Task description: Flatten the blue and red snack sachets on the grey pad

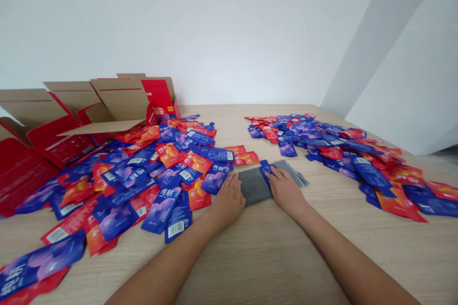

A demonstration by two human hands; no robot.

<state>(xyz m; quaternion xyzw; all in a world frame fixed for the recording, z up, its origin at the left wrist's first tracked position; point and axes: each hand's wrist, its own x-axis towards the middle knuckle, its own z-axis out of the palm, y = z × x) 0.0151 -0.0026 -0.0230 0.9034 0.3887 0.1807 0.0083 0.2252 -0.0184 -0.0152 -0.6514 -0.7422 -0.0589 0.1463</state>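
A flat stack of grey, matt foil-like pouches (255, 185) lies in the middle of the pale wooden table (272, 257), directly ahead of the person and between the two hands. Its long axis runs left to right, with the right end angled slightly away and its sheets fanned out a little there. The left hand (229, 200) rests palm down at the stack's left end. Its fingers (234, 182) are stretched out and loose rather than curled, and their tips touch the grey edge. The right hand (285, 191) lies on top of the stack nearer its middle, so it covers more of the stack than the left does. Its fingertips sit on a small blue printed sachet (266, 169) that lies across the far edge of the stack. I cannot tell whether they pinch that sachet or only press on it. Just beside the left hand, and almost touching the stack's left end, begins a wide loose heap of blue and red-orange sachets (143, 176) that spreads towards the near left corner. A second heap of the same blue and red sachets (358, 157) lies to the right, near the stack's fanned end but apart from it. Open cartons of brown cardboard with red printed sides (118, 100) stand behind the left heap, against the plain white wall (214, 24). The table between the forearms and the stack carries nothing.
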